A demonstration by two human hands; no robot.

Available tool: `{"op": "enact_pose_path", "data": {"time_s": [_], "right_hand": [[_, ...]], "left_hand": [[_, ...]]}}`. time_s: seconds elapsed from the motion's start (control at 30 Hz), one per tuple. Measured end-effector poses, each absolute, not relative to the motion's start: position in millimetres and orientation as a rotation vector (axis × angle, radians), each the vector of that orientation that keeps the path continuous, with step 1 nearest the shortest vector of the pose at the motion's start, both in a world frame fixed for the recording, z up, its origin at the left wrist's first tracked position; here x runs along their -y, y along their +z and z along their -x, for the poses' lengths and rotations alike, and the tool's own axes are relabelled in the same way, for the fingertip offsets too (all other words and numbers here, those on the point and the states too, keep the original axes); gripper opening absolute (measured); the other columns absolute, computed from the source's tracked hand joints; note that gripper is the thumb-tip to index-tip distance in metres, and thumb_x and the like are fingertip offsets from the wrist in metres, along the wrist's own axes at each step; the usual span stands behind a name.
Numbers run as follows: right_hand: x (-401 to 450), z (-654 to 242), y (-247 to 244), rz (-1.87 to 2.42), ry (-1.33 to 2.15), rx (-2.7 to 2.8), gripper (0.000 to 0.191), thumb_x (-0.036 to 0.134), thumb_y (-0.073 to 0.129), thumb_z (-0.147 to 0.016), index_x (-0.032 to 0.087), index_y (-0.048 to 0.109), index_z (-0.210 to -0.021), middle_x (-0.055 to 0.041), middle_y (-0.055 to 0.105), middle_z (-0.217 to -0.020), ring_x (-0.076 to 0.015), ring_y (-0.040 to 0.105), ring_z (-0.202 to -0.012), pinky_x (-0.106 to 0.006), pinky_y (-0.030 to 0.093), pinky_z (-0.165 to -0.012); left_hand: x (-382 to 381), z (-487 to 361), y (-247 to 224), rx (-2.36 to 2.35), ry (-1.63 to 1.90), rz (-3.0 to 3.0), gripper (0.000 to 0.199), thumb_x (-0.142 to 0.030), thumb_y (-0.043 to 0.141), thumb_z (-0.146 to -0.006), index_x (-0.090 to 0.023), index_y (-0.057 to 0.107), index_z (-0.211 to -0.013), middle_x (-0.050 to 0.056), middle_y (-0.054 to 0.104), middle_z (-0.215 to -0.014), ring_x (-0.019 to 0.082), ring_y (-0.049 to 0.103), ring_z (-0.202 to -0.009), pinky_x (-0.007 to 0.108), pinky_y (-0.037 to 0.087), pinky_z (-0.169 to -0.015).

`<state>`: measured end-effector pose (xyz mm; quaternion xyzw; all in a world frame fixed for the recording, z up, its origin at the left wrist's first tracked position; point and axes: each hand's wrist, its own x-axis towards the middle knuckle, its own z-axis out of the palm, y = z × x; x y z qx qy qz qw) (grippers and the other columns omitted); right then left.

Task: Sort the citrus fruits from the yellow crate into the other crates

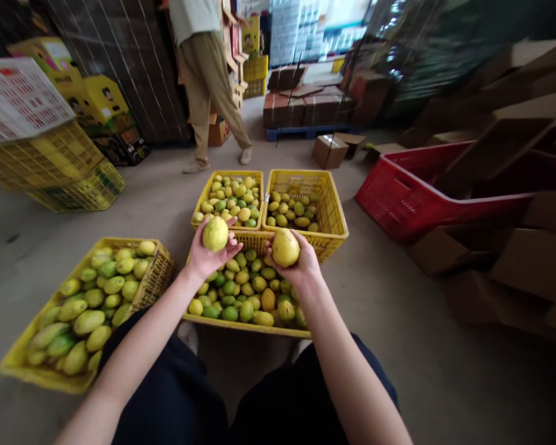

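My left hand (206, 256) holds a yellow-green lemon (215, 234) in its palm, fingers partly curled and turned up. In my right hand (307, 262) rests a yellower lemon (285, 248), gripped by the fingers around its side. Both hands are raised over the near yellow crate (245, 327), which is filled with green and yellow lemons (246, 311). Behind it stand two more yellow crates: the left one (196, 215) is well filled, while the right one (338, 216) has lemons mostly on its left side.
Another lemon-filled yellow crate (16, 368) stands by my left leg. A red crate (389, 210) with cardboard is at the right, near stacked cartons (528, 266). Stacked baskets (46, 154) are at far left. A person (208, 80) is on foot beyond the crates.
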<state>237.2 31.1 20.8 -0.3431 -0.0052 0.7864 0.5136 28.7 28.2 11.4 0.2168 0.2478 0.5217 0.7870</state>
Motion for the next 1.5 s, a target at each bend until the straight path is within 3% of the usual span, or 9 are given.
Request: {"op": "enact_pose_path", "data": {"time_s": [0.23,0.5,0.67,0.8,0.97,1.1,1.27,1.37,1.5], "right_hand": [[-16.4,-221.7,17.5,0.672,1.968,0.204,0.021,0.035,0.056,-0.081,0.014,0.062,-0.081,-0.0057,0.065,-0.063,-0.0143,0.058,-0.047,-0.021,0.045,-0.038],[-20.2,-211.5,15.8,0.757,1.798,0.481,0.020,0.035,0.060,-0.074,0.015,0.063,-0.076,-0.0041,0.064,-0.060,-0.0149,0.055,-0.046,-0.023,0.042,-0.036],[-26.3,-192.1,2.0,1.151,1.128,0.942,0.028,0.045,0.066,-0.074,0.019,0.066,-0.083,-0.0035,0.068,-0.082,-0.0195,0.062,-0.078,-0.031,0.053,-0.071],[-18.1,-169.1,-8.3,1.240,0.738,1.465,0.043,0.054,0.052,-0.084,0.020,0.064,-0.108,-0.0113,0.062,-0.114,-0.0274,0.057,-0.108,-0.046,0.043,-0.098],[-1.8,-152.4,-16.9,1.222,0.373,1.908,0.069,0.061,0.063,-0.073,0.016,0.057,-0.125,-0.0204,0.042,-0.141,-0.0406,0.037,-0.129,-0.059,0.034,-0.106],[3.4,-151.1,-19.7,1.015,0.209,1.995,0.057,0.052,0.070,-0.071,0.016,0.062,-0.114,-0.0191,0.050,-0.135,-0.0415,0.034,-0.133,-0.061,0.034,-0.106],[10.4,-155.9,-9.7,0.599,0.360,2.013,0.049,0.030,0.071,-0.075,0.022,0.055,-0.121,-0.0096,0.067,-0.112,-0.0333,0.051,-0.125,-0.057,0.030,-0.111],[11.7,-160.8,-1.4,0.616,0.650,1.695,0.055,0.024,0.076,-0.070,0.025,0.055,-0.120,-0.0075,0.065,-0.115,-0.0263,0.062,-0.108,-0.043,0.047,-0.098],[-2.0,-170.6,5.0,0.707,1.124,1.146,0.044,0.026,0.079,-0.065,0.026,0.061,-0.106,-0.0014,0.066,-0.101,-0.0195,0.065,-0.086,-0.032,0.054,-0.076]], "left_hand": [[-9.5,-27.3,-6.4,-0.500,1.380,-0.196,0.033,-0.027,0.043,-0.092,-0.024,0.060,-0.120,0.000,0.069,-0.085,0.008,0.065,-0.077,0.018,0.054,-0.076],[-11.6,-49.7,-9.6,-0.476,1.327,-0.417,0.044,-0.046,0.043,-0.086,-0.026,0.060,-0.121,0.007,0.064,-0.121,0.029,0.052,-0.124,0.051,0.046,-0.096],[-1.8,-58.4,-12.9,-0.385,1.239,-0.296,0.042,-0.045,0.043,-0.085,-0.023,0.063,-0.116,0.006,0.062,-0.126,0.028,0.052,-0.123,0.048,0.046,-0.096],[-0.1,-71.6,-16.8,-0.492,1.318,-0.062,0.038,-0.038,0.044,-0.086,-0.017,0.066,-0.110,0.007,0.070,-0.105,0.026,0.058,-0.115,0.040,0.047,-0.098],[-2.2,-67.9,-18.2,-0.433,1.422,-0.165,0.040,-0.034,0.039,-0.089,-0.020,0.062,-0.119,0.005,0.068,-0.111,0.021,0.058,-0.116,0.032,0.045,-0.099],[-0.8,-59.3,-21.0,-0.429,1.383,-0.210,0.038,-0.036,0.041,-0.090,-0.018,0.063,-0.115,0.006,0.068,-0.107,0.020,0.059,-0.112,0.029,0.046,-0.096],[-7.7,-51.7,-17.6,-0.459,1.324,-0.211,0.035,-0.044,0.052,-0.086,-0.013,0.067,-0.092,0.008,0.069,-0.086,0.023,0.065,-0.090,0.032,0.051,-0.086],[-15.7,-43.4,-9.7,-0.525,1.407,-0.047,0.032,-0.043,0.051,-0.087,-0.015,0.065,-0.082,0.004,0.066,-0.072,0.016,0.065,-0.070,0.027,0.053,-0.074],[-21.4,-29.4,3.6,-0.511,1.430,0.110,0.027,-0.040,0.049,-0.091,-0.018,0.064,-0.088,0.000,0.066,-0.075,0.012,0.064,-0.067,0.025,0.053,-0.068]]}}
